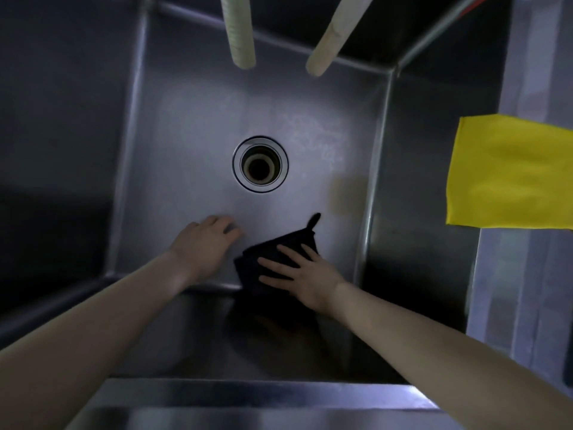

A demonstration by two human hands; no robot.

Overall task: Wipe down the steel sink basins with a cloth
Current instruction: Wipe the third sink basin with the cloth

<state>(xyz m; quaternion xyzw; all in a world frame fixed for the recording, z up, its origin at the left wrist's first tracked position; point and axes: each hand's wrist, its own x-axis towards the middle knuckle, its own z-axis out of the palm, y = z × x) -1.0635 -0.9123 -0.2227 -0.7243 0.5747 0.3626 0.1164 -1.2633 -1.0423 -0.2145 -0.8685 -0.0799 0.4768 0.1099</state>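
I look straight down into a deep steel sink basin with a round open drain in the middle of its floor. A dark, folded cloth with a small hanging loop lies on the basin floor near the front wall, right of centre. My right hand lies flat on the cloth with its fingers spread, pressing it down. My left hand rests palm down on the bare steel just left of the cloth, holding nothing.
Two pale hoses hang down over the back of the basin. A yellow cloth drapes over the right rim. The steel front rim runs along the bottom.
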